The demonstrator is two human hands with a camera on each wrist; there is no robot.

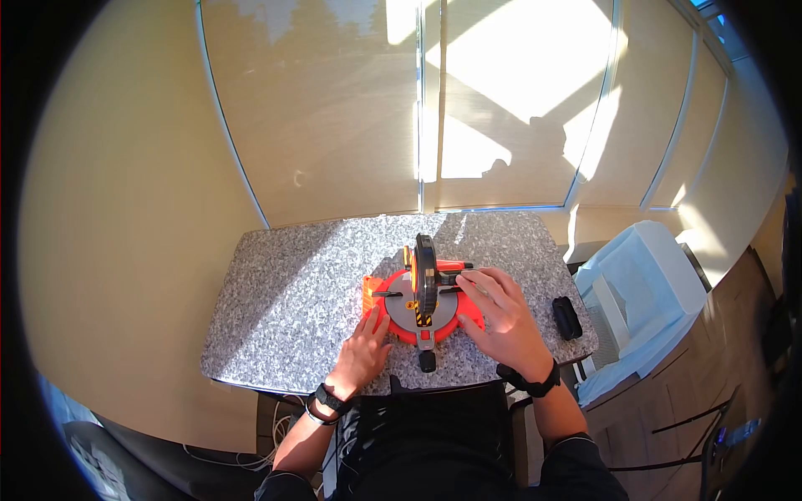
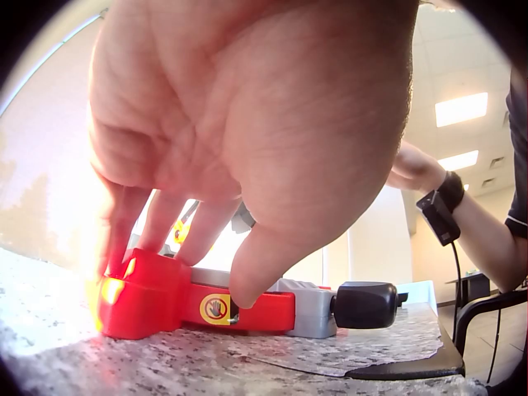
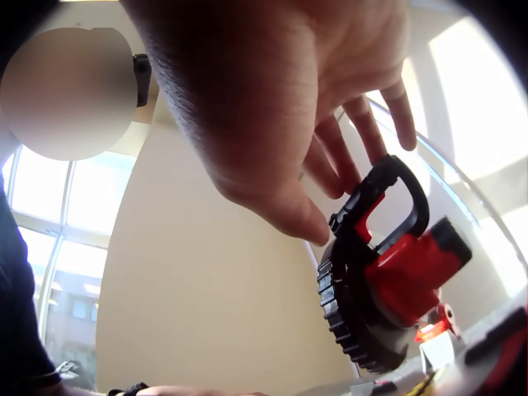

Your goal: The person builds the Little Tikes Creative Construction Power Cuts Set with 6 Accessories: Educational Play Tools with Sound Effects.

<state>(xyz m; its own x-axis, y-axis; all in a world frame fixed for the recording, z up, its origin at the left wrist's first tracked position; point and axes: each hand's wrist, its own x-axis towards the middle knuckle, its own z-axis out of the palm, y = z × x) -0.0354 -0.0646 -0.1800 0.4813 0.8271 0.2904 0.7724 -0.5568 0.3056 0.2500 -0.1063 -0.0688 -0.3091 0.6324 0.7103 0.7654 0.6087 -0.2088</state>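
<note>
A toy-like miter saw with a black round guard [image 1: 426,275] stands upright on a red and grey base [image 1: 399,312]. My left hand [image 1: 361,357] rests its fingertips on the base's left side; in the left wrist view, the hand [image 2: 247,124] spans the red edge [image 2: 268,312], thumb near a hand-symbol sticker. To the right of the guard is my right hand [image 1: 505,321], fingers extended at the black handle. The right wrist view has that hand [image 3: 305,107] uncurled beside the handle [image 3: 421,202]; whether the fingertips touch it, I cannot tell.
The saw stands on a speckled grey table [image 1: 284,292]. A black case [image 1: 567,318] lies near the right edge. Beyond that edge is a chair with a pale blue cover [image 1: 668,275]. A black knob [image 1: 427,361] sticks out from the saw's front. Shaded windows stand behind the table.
</note>
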